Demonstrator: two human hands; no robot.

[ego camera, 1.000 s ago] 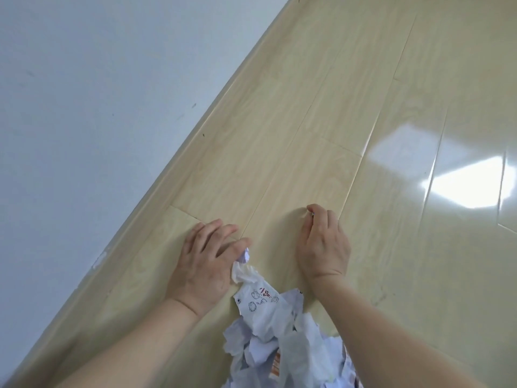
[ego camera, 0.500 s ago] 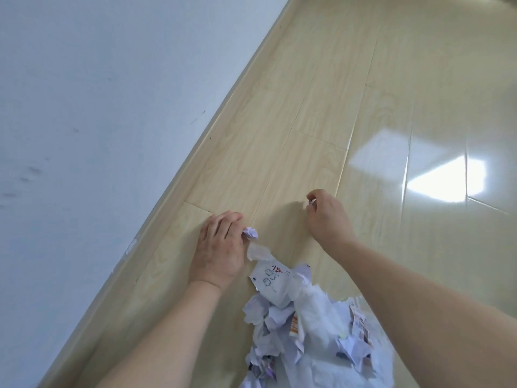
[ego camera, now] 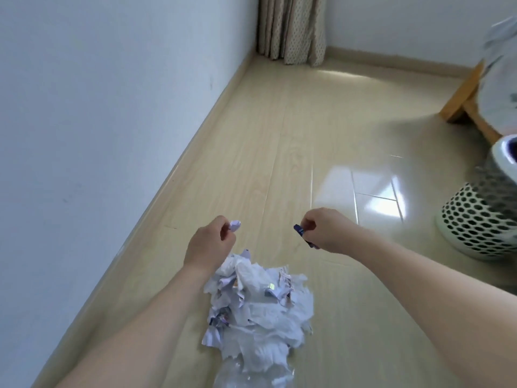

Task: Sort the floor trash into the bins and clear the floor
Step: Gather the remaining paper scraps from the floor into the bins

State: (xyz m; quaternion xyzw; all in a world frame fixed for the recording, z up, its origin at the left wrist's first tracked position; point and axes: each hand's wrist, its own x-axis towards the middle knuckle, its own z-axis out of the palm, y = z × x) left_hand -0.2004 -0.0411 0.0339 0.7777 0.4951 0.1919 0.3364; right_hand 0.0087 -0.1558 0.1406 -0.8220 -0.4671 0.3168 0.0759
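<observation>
Gathering step: left hand [ego camera: 209, 242] pinched a paper scrap [ego camera: 234, 225], right hand [ego camera: 321, 231] a dark, possibly plastic scrap [ego camera: 300, 231]; next, likely the bin [ego camera: 481, 219] at right.

Soft, even daylight fills the room, and a bright window reflection glares off the glossy wooden floor [ego camera: 363, 191] at right of centre. Shadows are faint. The right edge of the frame is motion-blurred and stretched by the wide lens, smearing the perforated bin [ego camera: 481, 219] and the wooden furniture leg [ego camera: 464, 93].
</observation>
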